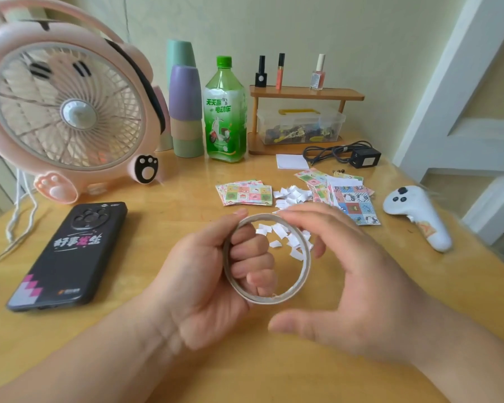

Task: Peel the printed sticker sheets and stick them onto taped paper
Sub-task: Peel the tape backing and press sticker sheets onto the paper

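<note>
We see the left hand (213, 280) gripping the tape roll (305, 266), right hand (361, 286) spread beside it. The bottle (226, 112) reads 天天赢 电动车.

Pale cream wall (332, 30) with a faint pattern, soft even light, honey-coloured wooden table (172, 210) with a glossy top, small two-tier wooden shelf (306, 93) against the wall, white woodwork (454, 82) at the right — slanted rails.

Glossy wooden table (163, 216); paper sticker sheets (246, 194); plastic fan (67, 112).

The table (163, 219) holds a pink fan (67, 112), black phone (70, 254), green bottle (224, 112) and white controller (416, 216).
</note>
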A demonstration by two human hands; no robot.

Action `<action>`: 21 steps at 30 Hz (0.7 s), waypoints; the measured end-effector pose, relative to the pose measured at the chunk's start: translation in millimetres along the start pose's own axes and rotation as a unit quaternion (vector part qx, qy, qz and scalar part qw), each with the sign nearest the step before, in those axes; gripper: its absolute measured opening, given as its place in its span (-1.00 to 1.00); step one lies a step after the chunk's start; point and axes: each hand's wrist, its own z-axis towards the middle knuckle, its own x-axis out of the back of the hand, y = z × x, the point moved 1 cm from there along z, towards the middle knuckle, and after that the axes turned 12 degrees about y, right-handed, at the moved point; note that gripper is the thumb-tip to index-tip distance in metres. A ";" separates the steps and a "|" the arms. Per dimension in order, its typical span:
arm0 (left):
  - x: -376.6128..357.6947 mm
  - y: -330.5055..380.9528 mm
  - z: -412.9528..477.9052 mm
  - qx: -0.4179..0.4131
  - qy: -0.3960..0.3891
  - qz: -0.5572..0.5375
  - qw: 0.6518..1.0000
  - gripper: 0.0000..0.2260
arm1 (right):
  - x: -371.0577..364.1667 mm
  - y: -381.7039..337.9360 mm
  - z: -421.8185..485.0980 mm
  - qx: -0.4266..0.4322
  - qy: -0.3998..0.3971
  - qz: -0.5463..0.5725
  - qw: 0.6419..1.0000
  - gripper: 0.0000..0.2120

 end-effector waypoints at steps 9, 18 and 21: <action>0.8 -1.2 4.6 0.026 0.057 -0.023 0.998 -0.67 | -6.2 -2.3 -0.5 0.016 0.011 -0.052 0.998 -0.07; 8.5 0.8 1.7 -0.314 0.185 0.321 0.874 -0.65 | -7.9 7.5 -5.6 -0.069 -0.017 -0.020 0.997 -0.09; 10.1 3.9 0.0 -0.316 0.137 0.371 0.862 -0.63 | -5.0 12.1 -3.5 -0.087 0.000 -0.021 0.996 -0.10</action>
